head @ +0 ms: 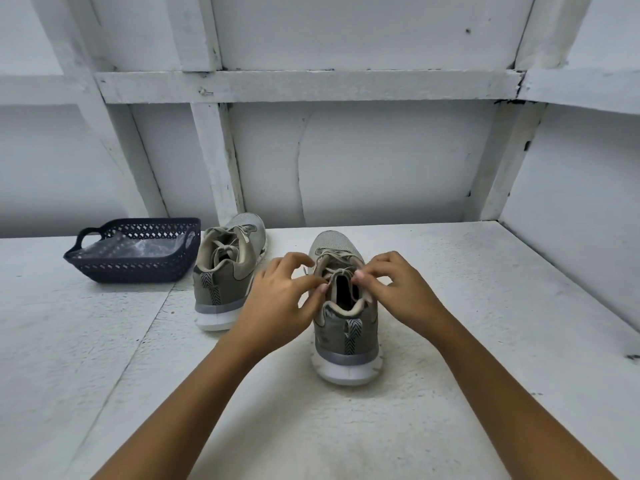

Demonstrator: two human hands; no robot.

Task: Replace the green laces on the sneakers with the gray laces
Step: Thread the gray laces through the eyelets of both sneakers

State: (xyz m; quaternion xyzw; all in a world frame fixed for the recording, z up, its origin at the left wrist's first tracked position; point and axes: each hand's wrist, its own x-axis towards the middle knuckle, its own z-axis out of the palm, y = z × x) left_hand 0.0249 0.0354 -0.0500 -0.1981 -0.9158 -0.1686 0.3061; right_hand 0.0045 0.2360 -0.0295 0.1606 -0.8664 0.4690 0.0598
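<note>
Two grey-green sneakers stand on a white table, heels toward me. The nearer sneaker (344,327) is at the centre, and its pale greenish lace (341,271) is tied over the tongue. My left hand (282,299) pinches the lace at the left side of the shoe's opening. My right hand (394,289) pinches it at the right side. The other sneaker (225,271) stands to the left, laced with the same pale lace, untouched. No separate grey laces can be made out.
A dark blue perforated plastic basket (138,268) with clear plastic wrapping inside sits at the table's far left. A white wall with wooden framing rises right behind the table (485,306). A side wall closes in on the right.
</note>
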